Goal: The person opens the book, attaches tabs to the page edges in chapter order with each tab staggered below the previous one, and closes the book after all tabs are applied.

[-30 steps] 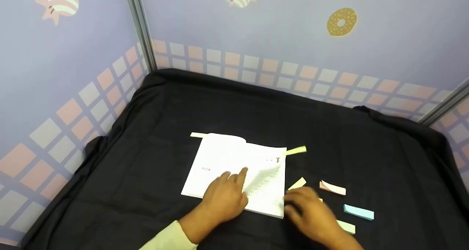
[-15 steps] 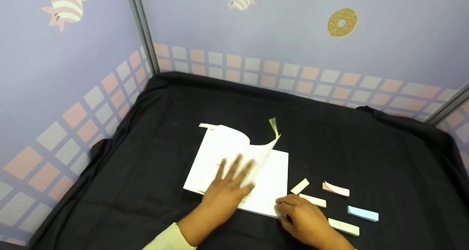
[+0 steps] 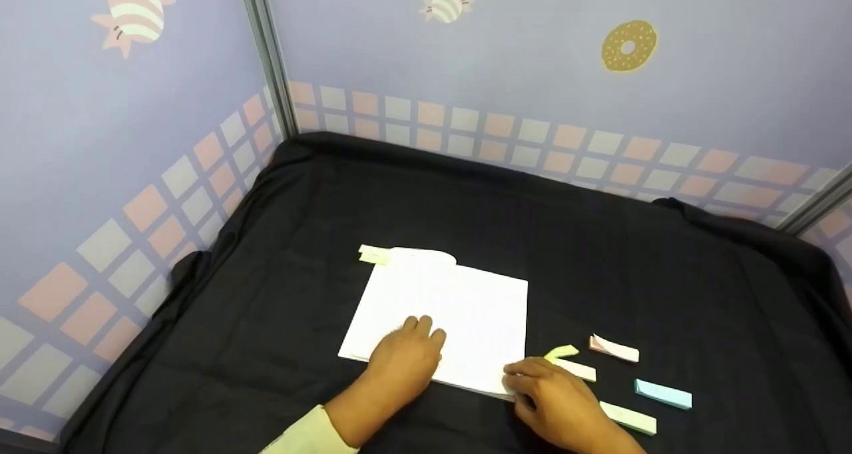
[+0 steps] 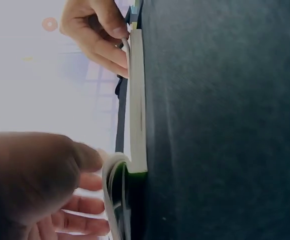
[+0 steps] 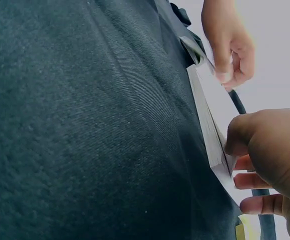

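"Where does the thing lie from the hands?"

"I have the open white-paged book (image 3: 482, 321) flat on the black-cloth-covered worktop (image 3: 432, 201). It reaches leftward from the right hand (image 3: 556, 401) and passes beneath the left hand (image 3: 405, 357)."

"Which hand is nearer the free corner?"

"The right, I'd say. It pinches the book's near right corner, thumb at the near edge, fingers at the side. How many leaves it has there I can't tell."

"And the left?"

"Relaxed, fingers gently bent, resting on the left-hand page and gripping nothing that I can see."

"Long axis?"

"The spine runs away from me between the two hands, so the right page edge leads straight out ahead of the right hand. I judge that line is what matters: a leaf at that corner would hinge to its left."

"Anything crowding it?"

"Just beyond its knuckles I see a curled yellow paper strip (image 3: 562, 352) and a slim cream paper pad (image 3: 576, 371). A pale green paper pad (image 3: 629, 419) sits just to its right, a light blue paper pad (image 3: 663, 394) farther right."
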